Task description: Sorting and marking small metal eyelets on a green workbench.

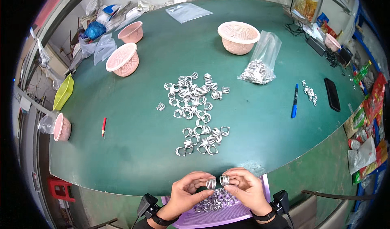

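Close together over a purple basket [195, 221], my two hands each pinch a silvery metal ring. Thumb and fingers of my left hand [189, 188] are closed on one metal ring [211, 184]. My right hand [245, 186] grips another metal ring [224, 180], a small gap away from the first. More rings [213, 204] lie in the basket below, partly hidden by my hands. Beyond my hands, a loose pile of similar rings [189, 92] spreads over the green table [142, 147].
Pink baskets [239, 38] stand toward the back and left. A clear bag of small metal pieces [258, 72] lies at the right rear. A blue marker [294, 101], a small chain of pieces [310, 93] and a black phone [332, 94] lie right; a red pen [104, 127] lies left.
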The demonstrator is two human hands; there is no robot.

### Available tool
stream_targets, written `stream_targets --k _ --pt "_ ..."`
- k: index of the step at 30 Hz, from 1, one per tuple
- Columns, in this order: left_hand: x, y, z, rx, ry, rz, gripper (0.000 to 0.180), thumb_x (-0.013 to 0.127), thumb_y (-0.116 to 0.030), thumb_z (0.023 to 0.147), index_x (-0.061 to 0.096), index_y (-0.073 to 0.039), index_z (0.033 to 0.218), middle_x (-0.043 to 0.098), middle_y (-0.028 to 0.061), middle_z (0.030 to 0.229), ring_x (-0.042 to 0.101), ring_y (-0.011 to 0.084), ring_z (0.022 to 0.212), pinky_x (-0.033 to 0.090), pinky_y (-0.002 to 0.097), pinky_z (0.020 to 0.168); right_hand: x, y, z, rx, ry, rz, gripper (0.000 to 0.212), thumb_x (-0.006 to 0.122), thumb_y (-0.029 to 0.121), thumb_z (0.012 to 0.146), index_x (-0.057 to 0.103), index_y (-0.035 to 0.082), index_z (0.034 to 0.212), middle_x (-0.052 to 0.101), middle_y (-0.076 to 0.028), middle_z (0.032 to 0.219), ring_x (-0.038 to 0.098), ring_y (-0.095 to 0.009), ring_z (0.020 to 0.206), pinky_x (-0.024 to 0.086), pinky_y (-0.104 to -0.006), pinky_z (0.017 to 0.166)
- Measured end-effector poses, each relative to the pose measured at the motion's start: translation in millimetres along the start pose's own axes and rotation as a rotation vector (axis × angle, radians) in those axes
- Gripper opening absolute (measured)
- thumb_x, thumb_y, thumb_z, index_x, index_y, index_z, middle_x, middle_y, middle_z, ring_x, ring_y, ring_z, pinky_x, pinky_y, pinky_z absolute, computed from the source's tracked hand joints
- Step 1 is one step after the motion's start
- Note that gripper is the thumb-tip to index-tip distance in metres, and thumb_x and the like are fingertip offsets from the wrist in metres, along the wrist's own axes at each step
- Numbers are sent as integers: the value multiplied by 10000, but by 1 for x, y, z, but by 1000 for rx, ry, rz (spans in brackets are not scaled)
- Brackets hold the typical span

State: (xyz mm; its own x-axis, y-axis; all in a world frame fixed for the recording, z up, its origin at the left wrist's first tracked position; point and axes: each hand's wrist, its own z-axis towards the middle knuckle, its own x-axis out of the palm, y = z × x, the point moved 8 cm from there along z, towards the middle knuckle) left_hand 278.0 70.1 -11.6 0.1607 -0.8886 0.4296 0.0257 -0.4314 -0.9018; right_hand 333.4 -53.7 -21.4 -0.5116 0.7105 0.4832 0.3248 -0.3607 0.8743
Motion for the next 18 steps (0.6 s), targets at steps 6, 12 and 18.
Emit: stream_targets --k 6,12,18 --pt "1 1 -3 87 15 38 327 589 146 711 531 72 1024 479 151 1089 531 204 981 478 312 836 8 -4 -3 -54 111 -52 347 593 -105 732 509 -33 1060 459 -140 1100 519 -182 964 470 -290 798" --pt "6 -20 -3 297 133 432 328 657 85 662 570 0 967 520 134 1048 562 211 896 488 299 758 11 11 0 -154 191 -149 317 611 -92 717 547 -17 1018 471 -145 1117 524 -210 979 459 -306 821" --pt "10 -24 -8 274 349 590 382 649 39 658 560 -58 1016 530 88 1019 549 231 895 450 320 765 23 13 -4 -71 434 -393 240 585 -68 713 601 17 937 541 -132 1060 524 -229 996 442 -321 836"
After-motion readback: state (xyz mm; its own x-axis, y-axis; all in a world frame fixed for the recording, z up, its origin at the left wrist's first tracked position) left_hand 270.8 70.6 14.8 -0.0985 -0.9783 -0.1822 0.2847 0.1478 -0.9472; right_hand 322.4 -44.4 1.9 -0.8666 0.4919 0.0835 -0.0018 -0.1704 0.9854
